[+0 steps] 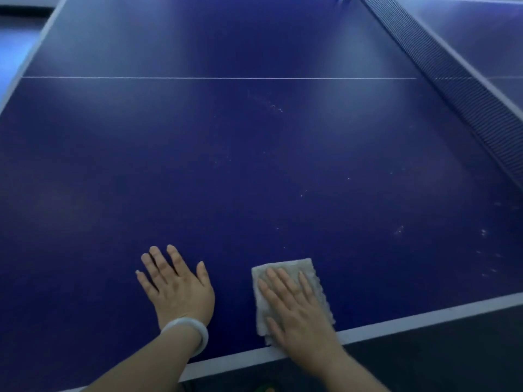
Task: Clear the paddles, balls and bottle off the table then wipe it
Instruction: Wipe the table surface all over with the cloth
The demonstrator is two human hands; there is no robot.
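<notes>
Right hand (pixel 294 309) is laid flat on a folded grey cloth (pixel 294 290), fingers straight and spread, the cloth pressed against the blue table (pixel 254 154) just inside the near white edge line. Left hand (pixel 177 287) is planted palm-down on the bare surface just to the left of the cloth, fingers splayed wide, nothing held; a pale bangle (pixel 186 333) is worn at that wrist. Faint whitish specks and smears are seen scattered over the tabletop, thickest toward the right. A thin white centre line (pixel 198 78) is drawn across the far part. The net (pixel 452 77) is stretched diagonally along the far right.
</notes>
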